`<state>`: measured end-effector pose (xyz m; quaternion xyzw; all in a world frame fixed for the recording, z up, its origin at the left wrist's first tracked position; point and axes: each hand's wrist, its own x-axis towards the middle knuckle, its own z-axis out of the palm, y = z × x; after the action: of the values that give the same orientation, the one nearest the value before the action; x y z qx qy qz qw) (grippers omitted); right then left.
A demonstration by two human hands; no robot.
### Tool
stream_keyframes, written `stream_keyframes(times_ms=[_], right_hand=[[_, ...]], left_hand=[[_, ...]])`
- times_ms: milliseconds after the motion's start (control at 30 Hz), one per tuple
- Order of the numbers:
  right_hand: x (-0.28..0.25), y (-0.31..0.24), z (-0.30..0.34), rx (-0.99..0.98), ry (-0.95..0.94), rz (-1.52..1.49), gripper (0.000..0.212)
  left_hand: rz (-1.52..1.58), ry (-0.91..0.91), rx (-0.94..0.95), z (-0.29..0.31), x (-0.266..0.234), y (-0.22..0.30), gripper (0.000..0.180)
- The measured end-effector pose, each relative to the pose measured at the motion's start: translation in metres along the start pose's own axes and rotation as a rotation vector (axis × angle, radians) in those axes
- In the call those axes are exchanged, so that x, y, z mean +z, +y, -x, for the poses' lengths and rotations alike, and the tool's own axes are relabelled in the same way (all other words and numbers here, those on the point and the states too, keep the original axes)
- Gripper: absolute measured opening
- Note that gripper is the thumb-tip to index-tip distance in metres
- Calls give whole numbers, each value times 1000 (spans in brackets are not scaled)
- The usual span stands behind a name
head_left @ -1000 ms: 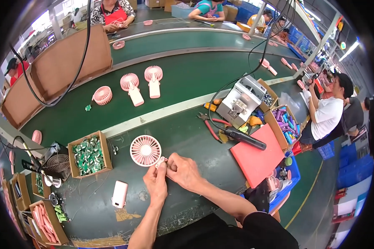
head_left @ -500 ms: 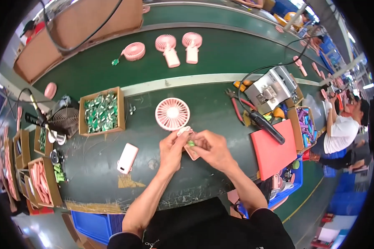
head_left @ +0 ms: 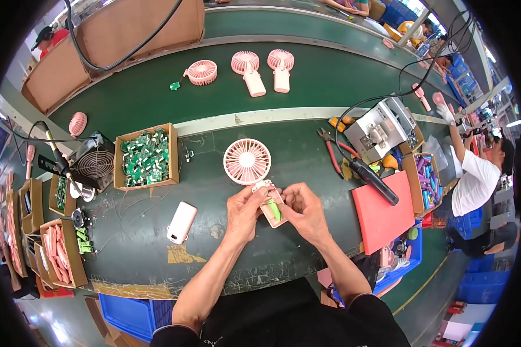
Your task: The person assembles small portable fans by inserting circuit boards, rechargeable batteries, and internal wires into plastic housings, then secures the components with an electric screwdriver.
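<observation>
A pink handheld fan lies on the dark green bench in front of me, its round grille [head_left: 247,161] pointing away. Its handle shell is uncovered, showing a green battery [head_left: 274,210] inside. My left hand [head_left: 242,215] grips the handle near its neck, thumb across the top. My right hand [head_left: 308,211] is closed at the shell's right edge, fingertips pinched together beside the battery. What those fingertips hold is too small to make out. Left of my hands lies a loose pink handle cover [head_left: 182,222], apart from the fan.
A cardboard box of green circuit boards [head_left: 146,157] stands left, beside a small black blower fan [head_left: 95,163]. Red pliers [head_left: 332,155], a black-handled tool [head_left: 374,181] and a red pad [head_left: 383,209] lie right. More pink fans [head_left: 252,75] lie on the far belt. Another person [head_left: 474,179] works at right.
My right fingers have moved off the battery to the shell's right edge, uncovering more of it. The fans on the far belt have shifted slightly right. The co-worker's arm now reaches toward a fan.
</observation>
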<state>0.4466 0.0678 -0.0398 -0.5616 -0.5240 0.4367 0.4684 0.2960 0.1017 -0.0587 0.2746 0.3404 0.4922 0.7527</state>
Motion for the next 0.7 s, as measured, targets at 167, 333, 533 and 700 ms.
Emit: stream_keyframes(times_ms=[167, 333, 533, 700], right_hand=[[4, -14, -1, -52, 30, 317, 16], [-11, -9, -7, 29, -72, 13, 14], [-5, -20, -17, 46, 16, -103, 9], [-3, -17, -24, 72, -40, -208, 7]], left_hand=[[-67, -36, 33, 0, -1, 0, 26], [-174, -36, 116, 0, -4, -5, 26], [-278, -74, 121, 6, 9, 10, 23], [-371, -49, 221, 9, 11, 8, 20]])
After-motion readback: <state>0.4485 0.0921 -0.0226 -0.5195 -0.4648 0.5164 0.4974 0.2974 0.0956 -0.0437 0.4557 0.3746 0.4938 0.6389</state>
